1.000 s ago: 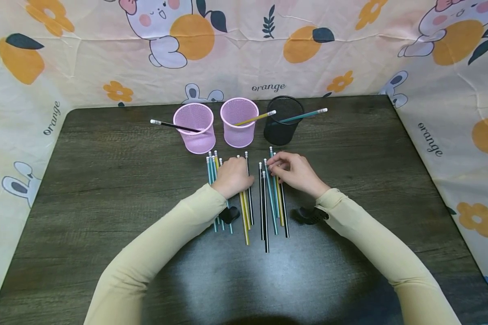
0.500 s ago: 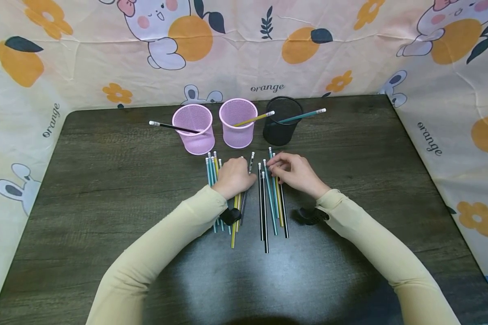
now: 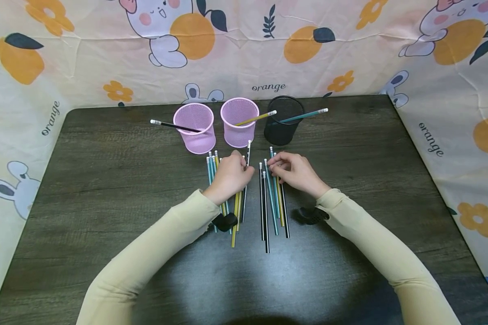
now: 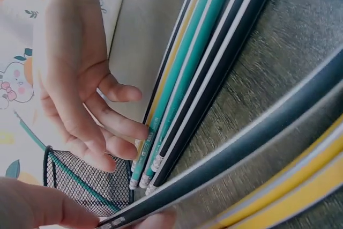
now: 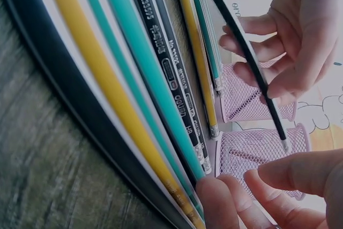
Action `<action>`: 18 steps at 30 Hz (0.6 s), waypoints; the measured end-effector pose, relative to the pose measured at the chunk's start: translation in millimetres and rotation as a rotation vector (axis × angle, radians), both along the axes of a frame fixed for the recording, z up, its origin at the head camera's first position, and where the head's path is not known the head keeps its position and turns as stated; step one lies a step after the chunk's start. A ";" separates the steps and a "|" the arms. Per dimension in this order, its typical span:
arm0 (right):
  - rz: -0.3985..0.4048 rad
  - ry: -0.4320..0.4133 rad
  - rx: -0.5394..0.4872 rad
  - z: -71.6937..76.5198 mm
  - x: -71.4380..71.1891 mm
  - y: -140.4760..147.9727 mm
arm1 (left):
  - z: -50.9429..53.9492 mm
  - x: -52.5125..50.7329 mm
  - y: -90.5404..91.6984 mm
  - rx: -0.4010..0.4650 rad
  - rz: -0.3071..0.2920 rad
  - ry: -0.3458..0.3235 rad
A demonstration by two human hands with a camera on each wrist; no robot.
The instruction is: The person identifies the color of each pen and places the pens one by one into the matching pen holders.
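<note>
We see the left hand pinching a black pencil at its one o'clock, just short of a pink cup, while the right hand, fingers loosely parted, touches pencils on the counter, a black cup at twelve o'clock.

Tbl: dk woodgrain, rounded far-L corner | cloth backdrop: cream, creased, 3 sides, w/ orange fruit, flowers, rabbits | light: soft glare, front ctr
</note>
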State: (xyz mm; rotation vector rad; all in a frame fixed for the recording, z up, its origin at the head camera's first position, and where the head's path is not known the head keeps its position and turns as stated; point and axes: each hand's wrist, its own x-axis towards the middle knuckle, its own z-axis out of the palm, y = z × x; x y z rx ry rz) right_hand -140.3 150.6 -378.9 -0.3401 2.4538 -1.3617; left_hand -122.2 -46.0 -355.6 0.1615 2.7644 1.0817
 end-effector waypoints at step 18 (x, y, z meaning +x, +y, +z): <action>0.013 -0.009 -0.007 1.6 0.5 0.9 | 16.1 5.0 -24.2 0.456 0.182 0.006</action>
